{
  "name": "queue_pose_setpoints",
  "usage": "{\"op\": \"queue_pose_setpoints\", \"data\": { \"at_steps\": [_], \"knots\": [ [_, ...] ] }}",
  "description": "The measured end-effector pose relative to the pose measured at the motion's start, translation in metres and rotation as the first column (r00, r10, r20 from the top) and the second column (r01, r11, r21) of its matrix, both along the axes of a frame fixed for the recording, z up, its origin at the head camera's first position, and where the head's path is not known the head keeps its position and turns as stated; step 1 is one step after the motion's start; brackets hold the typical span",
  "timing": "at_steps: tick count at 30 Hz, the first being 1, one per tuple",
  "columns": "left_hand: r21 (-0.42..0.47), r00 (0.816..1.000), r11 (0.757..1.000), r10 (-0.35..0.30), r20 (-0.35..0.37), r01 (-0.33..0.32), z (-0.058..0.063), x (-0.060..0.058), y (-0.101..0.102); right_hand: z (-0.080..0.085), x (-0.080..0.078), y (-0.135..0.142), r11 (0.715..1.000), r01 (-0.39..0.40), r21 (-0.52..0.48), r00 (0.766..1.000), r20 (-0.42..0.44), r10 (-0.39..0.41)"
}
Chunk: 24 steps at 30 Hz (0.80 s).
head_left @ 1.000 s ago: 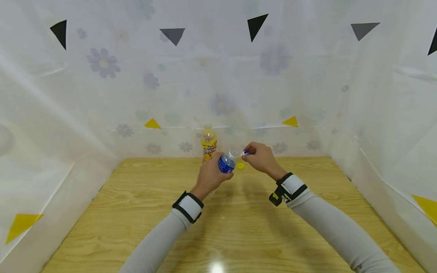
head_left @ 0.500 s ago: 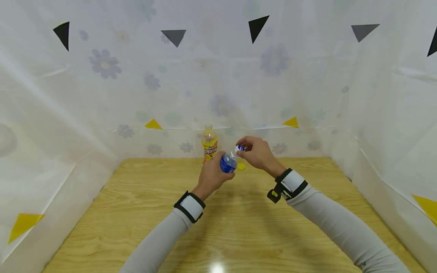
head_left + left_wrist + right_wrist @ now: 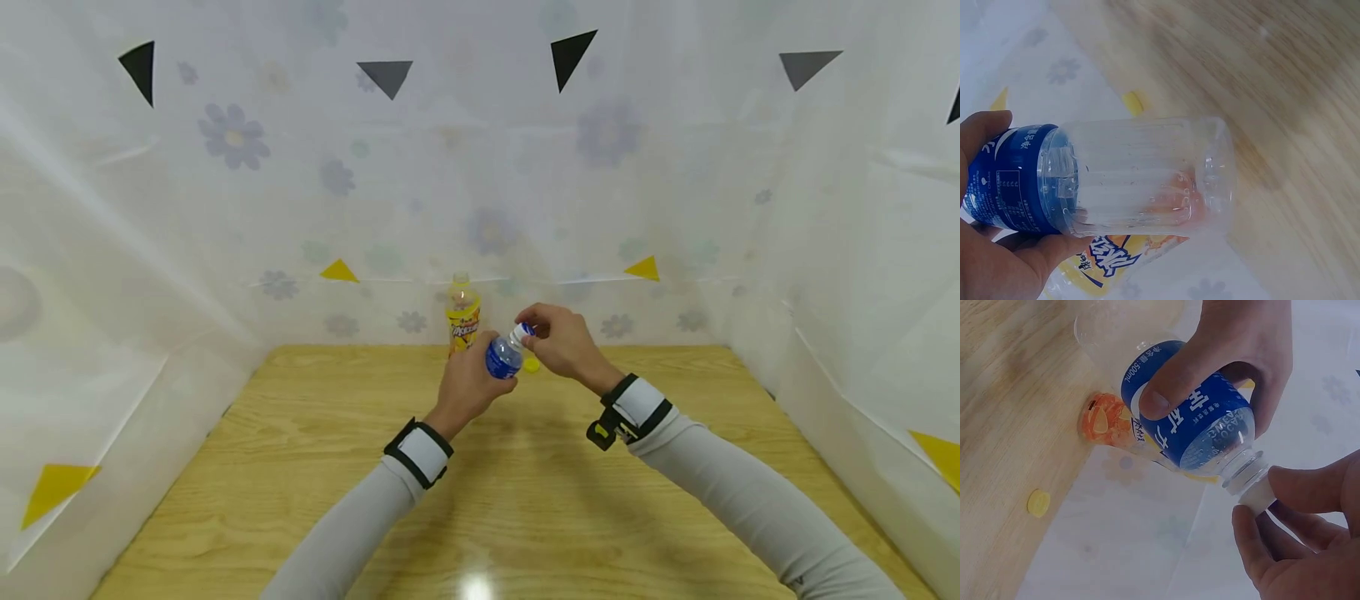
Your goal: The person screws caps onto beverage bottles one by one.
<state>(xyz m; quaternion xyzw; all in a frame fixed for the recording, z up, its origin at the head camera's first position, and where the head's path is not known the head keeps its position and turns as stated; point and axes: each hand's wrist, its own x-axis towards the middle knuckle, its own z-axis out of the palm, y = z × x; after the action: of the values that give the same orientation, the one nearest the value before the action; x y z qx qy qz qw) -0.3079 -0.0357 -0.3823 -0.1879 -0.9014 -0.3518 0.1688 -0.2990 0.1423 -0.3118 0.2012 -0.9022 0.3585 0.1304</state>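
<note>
My left hand (image 3: 467, 382) grips a clear plastic bottle (image 3: 1141, 175) round its blue label (image 3: 1179, 412), the neck leaning to the right. The bottle looks to have no liquid in it. Between thumb and fingers, my right hand (image 3: 566, 343) pinches a white bottle cap (image 3: 1257, 495) with a blue top, which sits at the mouth of the neck. Behind the left hand stands a second bottle (image 3: 462, 312) with a yellow label and no cap, its lower part hidden by that hand. A yellow cap (image 3: 1039, 503) lies on the table just beyond the hands.
The wooden table (image 3: 315, 500) ends at a white flowered curtain (image 3: 420, 192) close behind the yellow-label bottle. More white sheeting (image 3: 847, 275) hangs along both sides. Black, grey and yellow triangles are stuck on it.
My right hand has moved left and brought the white cap from beside the bottle onto its mouth. The left hand and its bottle have hardly moved.
</note>
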Motion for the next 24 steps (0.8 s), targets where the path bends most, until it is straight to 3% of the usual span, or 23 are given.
{"op": "queue_pose_setpoints", "data": {
  "at_steps": [15,24],
  "knots": [
    [0.006,0.999,1.000,0.002,0.038,-0.002,-0.0015,0.0028,-0.0012,-0.0015,-0.0001,-0.0019,0.998,0.014,0.055,1.000,0.020,-0.015],
    [-0.006,1.000,1.000,-0.007,-0.006,0.007,-0.0047,0.0020,0.0015,-0.0055,-0.0024,0.0025,0.992,0.059,0.115,0.998,0.003,-0.060]
  ]
}}
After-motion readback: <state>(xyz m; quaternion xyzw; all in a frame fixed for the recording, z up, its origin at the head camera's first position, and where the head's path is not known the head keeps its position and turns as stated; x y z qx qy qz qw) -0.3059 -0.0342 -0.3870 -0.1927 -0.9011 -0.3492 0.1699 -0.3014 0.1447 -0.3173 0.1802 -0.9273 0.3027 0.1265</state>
